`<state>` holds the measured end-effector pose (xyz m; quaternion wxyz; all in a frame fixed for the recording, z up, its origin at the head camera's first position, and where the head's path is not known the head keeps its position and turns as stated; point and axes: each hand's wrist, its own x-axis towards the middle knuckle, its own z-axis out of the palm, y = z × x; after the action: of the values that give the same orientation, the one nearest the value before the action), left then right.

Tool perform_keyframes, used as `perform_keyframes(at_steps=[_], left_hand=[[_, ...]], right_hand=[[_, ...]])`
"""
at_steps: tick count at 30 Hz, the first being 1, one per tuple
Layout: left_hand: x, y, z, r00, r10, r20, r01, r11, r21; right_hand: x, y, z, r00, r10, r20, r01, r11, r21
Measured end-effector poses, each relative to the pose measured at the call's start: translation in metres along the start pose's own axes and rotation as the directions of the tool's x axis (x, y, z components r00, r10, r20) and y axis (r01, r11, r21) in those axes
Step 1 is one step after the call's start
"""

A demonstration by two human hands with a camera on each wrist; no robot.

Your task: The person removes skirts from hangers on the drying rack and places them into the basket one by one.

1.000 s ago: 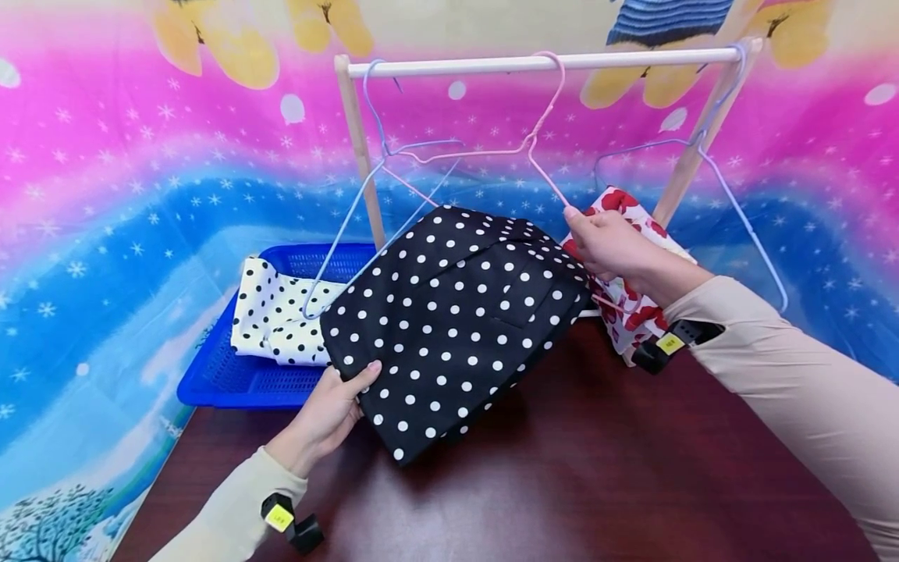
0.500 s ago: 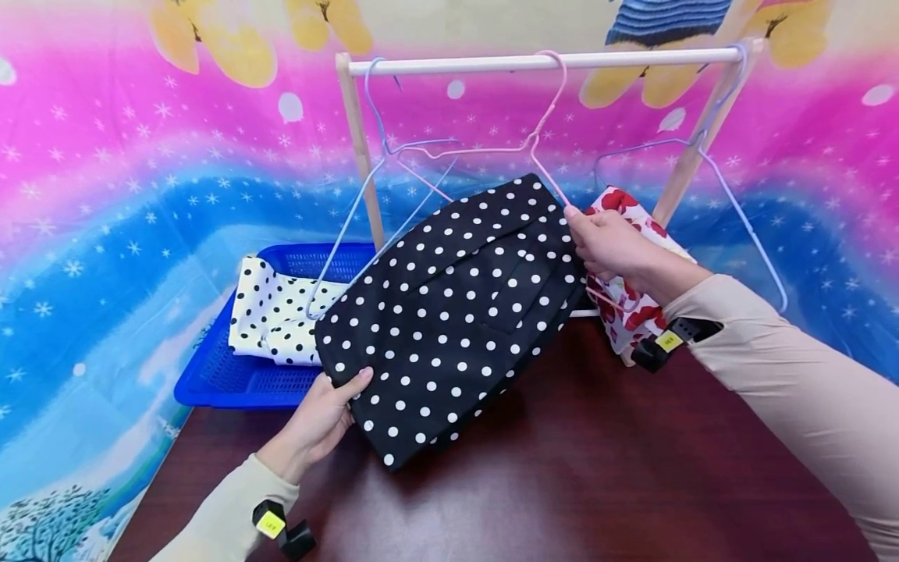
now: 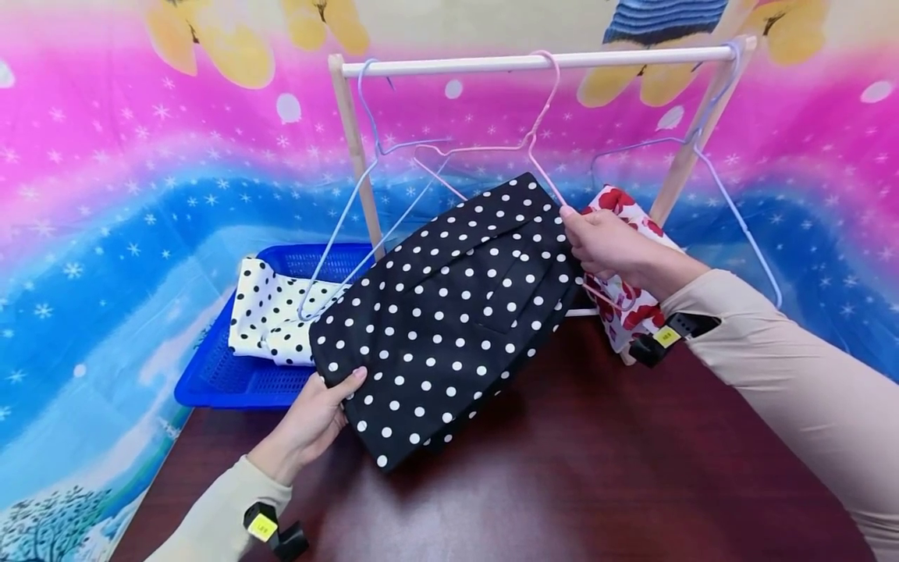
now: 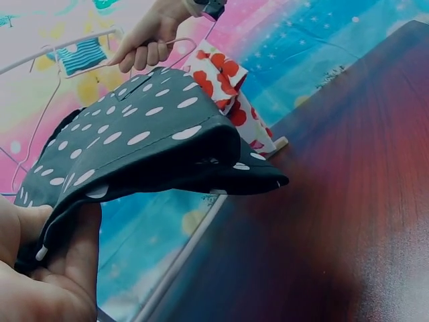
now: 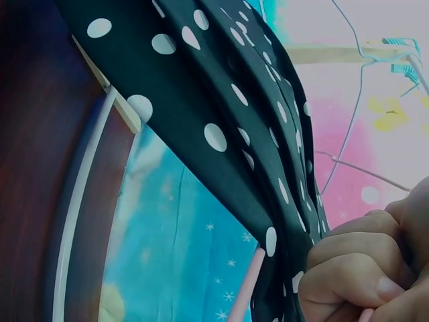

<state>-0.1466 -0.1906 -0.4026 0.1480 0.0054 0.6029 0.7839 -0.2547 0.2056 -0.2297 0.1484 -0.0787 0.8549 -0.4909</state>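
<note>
A black garment with white polka dots (image 3: 442,320) hangs tilted through a pink wire hanger (image 3: 541,117), draped over its lower part. The hanger's hook sits on the rack's rail. My left hand (image 3: 309,417) pinches the garment's lower left edge, thumb on top and fingers underneath, as the left wrist view also shows. My right hand (image 3: 611,246) grips the hanger's sloping right arm, close beside the garment. In the right wrist view, curled fingers (image 5: 355,268) lie next to the cloth, and a pink stretch of hanger (image 5: 247,288) emerges below it. The hanger's lower bar is mostly hidden.
Blue wire hangers hang at the left (image 3: 337,226) and right (image 3: 730,203) of the wooden rack (image 3: 449,65). A blue basket (image 3: 211,382) at the left holds white cloth with black dots (image 3: 274,312). Red-and-white patterned cloth (image 3: 621,332) is behind my right hand. The table (image 3: 562,484) is dark red-brown.
The garment's upper right corner has risen and more of the cloth has come through, while the left hand pulled it slightly left and down. My right hand stays on the hanger.
</note>
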Motion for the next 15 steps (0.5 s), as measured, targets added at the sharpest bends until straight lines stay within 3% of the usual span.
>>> perform_keyframes(at_steps=[15], left_hand=[[-0.0031, -0.0014, -0.0095, 0.999, -0.031, -0.007, 0.031, 0.998, 0.045]], right_hand=[[-0.0003, 0.0009, -0.0012, 1.0, -0.004, -0.009, 0.004, 0.999, -0.032]])
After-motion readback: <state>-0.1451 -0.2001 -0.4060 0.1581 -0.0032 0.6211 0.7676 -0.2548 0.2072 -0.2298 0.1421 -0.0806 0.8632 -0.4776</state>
